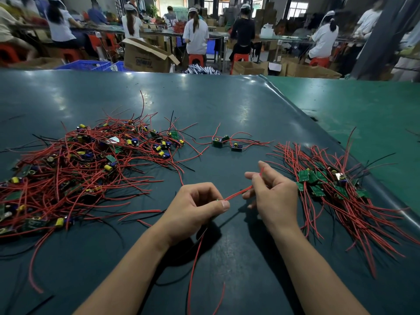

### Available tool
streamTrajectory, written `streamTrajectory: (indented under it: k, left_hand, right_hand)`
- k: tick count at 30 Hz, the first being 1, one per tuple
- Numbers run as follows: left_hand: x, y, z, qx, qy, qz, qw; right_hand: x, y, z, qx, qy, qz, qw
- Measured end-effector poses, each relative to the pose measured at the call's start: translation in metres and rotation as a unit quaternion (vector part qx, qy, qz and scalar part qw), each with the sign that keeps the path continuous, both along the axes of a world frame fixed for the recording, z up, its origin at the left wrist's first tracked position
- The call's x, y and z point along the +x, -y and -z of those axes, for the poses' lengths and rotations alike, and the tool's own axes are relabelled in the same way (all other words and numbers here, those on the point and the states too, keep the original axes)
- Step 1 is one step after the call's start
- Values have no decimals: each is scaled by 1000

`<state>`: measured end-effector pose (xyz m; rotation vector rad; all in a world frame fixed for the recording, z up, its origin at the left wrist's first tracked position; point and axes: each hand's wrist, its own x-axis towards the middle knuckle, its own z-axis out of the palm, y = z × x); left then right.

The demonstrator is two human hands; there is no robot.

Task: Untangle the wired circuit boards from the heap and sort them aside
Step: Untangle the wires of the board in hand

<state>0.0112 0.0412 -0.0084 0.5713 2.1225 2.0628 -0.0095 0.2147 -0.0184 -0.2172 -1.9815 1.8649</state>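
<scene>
Between the hands: red wire (238, 192) pulled taut, left hand (195, 206) pinching one end, right hand (272, 194) fingers curled round the other. Tangled heap (86, 164) left of left hand. Sorted pile (336, 192) just right of right hand. Three loose boards (227, 142) beyond both, on the mat (227, 98).

A factory assembly floor: capped workers (195, 30) on stools along benches (159, 32), cardboard cartons (145, 56) between them.

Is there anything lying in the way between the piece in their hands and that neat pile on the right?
Nothing visible. The left hand and right hand hold a red wire stretched between them, and only bare mat separates them from the sorted pile.
</scene>
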Motion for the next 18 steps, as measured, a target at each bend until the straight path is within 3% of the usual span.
streamTrajectory:
  k: [7,11,13,18]
  left_hand:
    - [0,-1,-2,-7,11,-26,1000]
    - [-4,-4,-1,71,56,-122,988]
    - [-7,-4,1,96,61,-142,983]
    - [-3,-3,7,-54,-60,-61,995]
  right_hand:
    - [0,-2,-2,-43,-7,4,999]
    - [-2,-8,-11,-166,65,-21,984]
    - [1,-4,-13,-164,110,-89,976]
    - [12,7,-16,-103,104,-228,963]
